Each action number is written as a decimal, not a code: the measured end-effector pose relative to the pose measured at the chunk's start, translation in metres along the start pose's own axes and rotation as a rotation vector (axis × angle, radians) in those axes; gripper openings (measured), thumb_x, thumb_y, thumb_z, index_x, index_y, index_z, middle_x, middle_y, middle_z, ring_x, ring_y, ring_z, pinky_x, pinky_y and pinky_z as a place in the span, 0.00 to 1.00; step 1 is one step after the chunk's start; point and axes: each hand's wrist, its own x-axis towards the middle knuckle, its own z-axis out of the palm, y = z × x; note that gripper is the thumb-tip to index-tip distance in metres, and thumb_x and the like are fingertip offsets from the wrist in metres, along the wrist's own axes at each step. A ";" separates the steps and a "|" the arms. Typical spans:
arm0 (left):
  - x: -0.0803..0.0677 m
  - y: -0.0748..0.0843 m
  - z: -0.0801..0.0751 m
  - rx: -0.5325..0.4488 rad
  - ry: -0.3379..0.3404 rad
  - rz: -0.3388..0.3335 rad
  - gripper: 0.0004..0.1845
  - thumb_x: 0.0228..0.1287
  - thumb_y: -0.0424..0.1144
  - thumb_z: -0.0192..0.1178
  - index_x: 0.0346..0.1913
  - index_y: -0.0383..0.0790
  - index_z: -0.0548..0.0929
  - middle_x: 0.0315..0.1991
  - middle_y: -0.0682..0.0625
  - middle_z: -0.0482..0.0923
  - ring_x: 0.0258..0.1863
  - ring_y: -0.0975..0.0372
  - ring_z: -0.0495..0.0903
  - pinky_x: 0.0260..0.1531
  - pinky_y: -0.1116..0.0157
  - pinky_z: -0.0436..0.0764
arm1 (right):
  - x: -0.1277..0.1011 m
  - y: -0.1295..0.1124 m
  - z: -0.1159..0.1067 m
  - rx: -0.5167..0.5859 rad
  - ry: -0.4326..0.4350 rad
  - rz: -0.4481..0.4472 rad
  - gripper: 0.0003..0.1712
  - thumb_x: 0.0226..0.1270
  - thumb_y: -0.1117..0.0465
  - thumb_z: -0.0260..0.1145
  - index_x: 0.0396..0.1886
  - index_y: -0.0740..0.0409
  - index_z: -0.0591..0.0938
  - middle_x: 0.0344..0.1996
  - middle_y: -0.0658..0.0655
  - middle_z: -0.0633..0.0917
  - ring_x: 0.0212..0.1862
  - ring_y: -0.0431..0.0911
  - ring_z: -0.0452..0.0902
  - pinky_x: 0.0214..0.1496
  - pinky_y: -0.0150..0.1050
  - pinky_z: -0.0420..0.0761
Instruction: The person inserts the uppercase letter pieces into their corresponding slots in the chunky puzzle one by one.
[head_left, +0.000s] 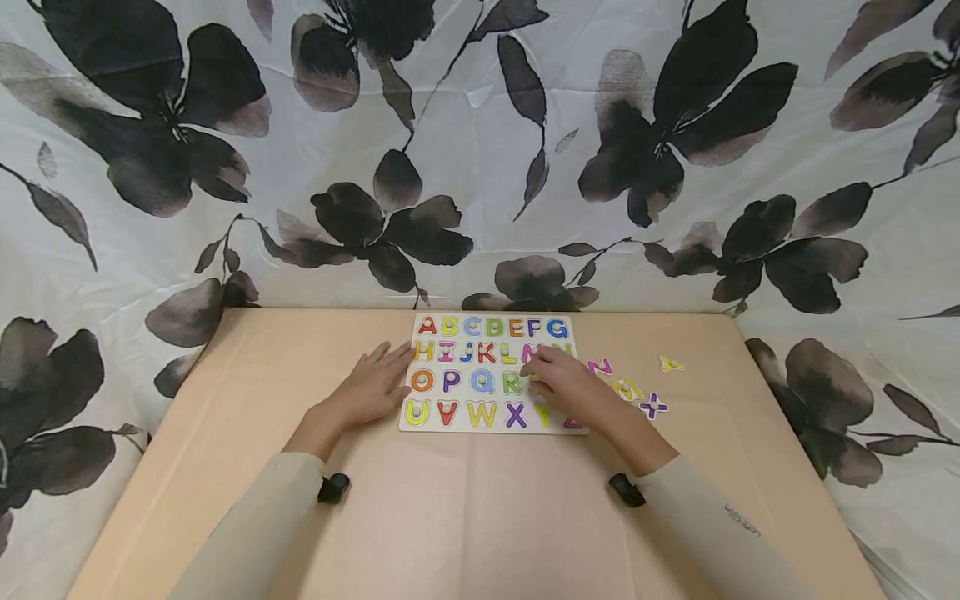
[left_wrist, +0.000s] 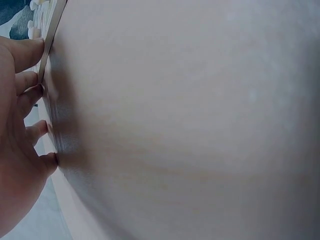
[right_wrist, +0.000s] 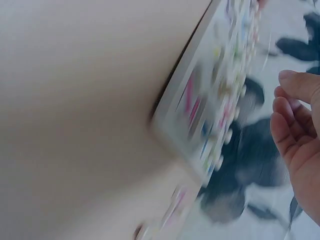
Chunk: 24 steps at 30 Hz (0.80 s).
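Observation:
A white alphabet puzzle board [head_left: 459, 423] with colored knobbed letters lies at the far middle of the table. My left hand [head_left: 372, 382] is at its left edge, fingers extended; in the left wrist view the thumb and fingertips touch the board's side [left_wrist: 56, 25]. Above the right half of the board hovers my right hand [head_left: 564, 385], hiding several letters. Its fingers [right_wrist: 284, 127] are loosely bent, and nothing shows between them in the right wrist view. A purple X [head_left: 515, 415] and a green R [head_left: 512, 382] sit just left of that hand.
Right of the board lie loose pieces: a pink one [head_left: 600, 367], a yellow one [head_left: 627, 388], a purple cross-shaped one [head_left: 653, 406] and a yellow three-armed one [head_left: 672, 364]. The tan table [head_left: 480, 517] ends at a floral cloth [head_left: 480, 275] behind.

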 end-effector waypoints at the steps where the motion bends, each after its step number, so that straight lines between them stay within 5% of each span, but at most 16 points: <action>1: 0.000 0.000 0.000 -0.002 0.001 0.000 0.38 0.74 0.45 0.56 0.82 0.39 0.58 0.83 0.44 0.53 0.82 0.37 0.47 0.77 0.31 0.48 | -0.005 0.005 -0.003 -0.002 0.010 0.024 0.13 0.67 0.65 0.73 0.50 0.56 0.88 0.46 0.54 0.84 0.48 0.46 0.79 0.54 0.40 0.86; 16: 0.000 0.000 0.000 0.013 -0.001 -0.003 0.38 0.75 0.46 0.56 0.82 0.40 0.58 0.83 0.44 0.53 0.82 0.37 0.47 0.77 0.31 0.49 | -0.071 0.083 -0.018 -0.009 0.065 0.349 0.11 0.69 0.64 0.69 0.49 0.60 0.87 0.46 0.58 0.84 0.44 0.51 0.81 0.50 0.51 0.86; 24: 0.000 -0.001 0.001 0.009 0.009 0.010 0.38 0.74 0.46 0.57 0.81 0.39 0.59 0.83 0.44 0.54 0.81 0.37 0.48 0.75 0.30 0.50 | -0.088 0.099 -0.013 -0.021 0.102 0.398 0.11 0.65 0.62 0.74 0.42 0.64 0.85 0.35 0.59 0.81 0.37 0.50 0.78 0.42 0.48 0.82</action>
